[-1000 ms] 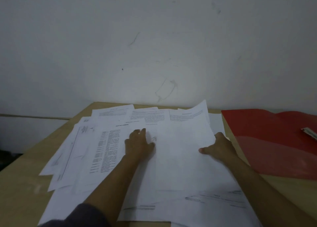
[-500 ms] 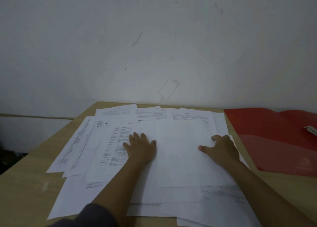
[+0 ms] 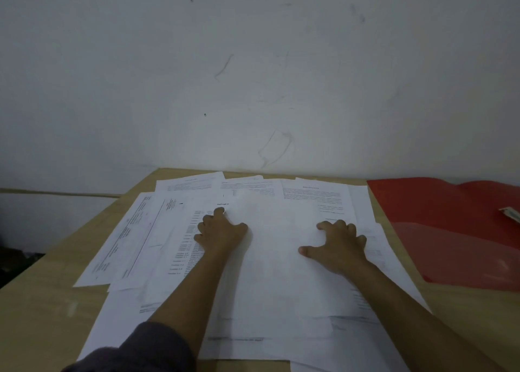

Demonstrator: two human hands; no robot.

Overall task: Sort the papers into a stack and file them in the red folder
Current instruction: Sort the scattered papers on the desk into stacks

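A second ago my right hand had the far corner of the large, mostly blank white sheet lifted off the pile. Now that sheet lies flat on top of the spread of white printed papers, and both hands press down on it, palms low, holding nothing. The hands have drifted a little further apart: my left hand sits at the sheet's left edge, index finger stretched forward and the other fingers bent, while the right rests near its right side with the thumb splayed and the fingertips planted. So one more page has joined the middle heap, but I judge the sorting is far from done, since the sheets on the left and along the far side still fan out crookedly over the light wooden table. The glossy red plastic folder lies open just right of the papers, with no sheets in it, and a small pale object I can't identify rests on it.
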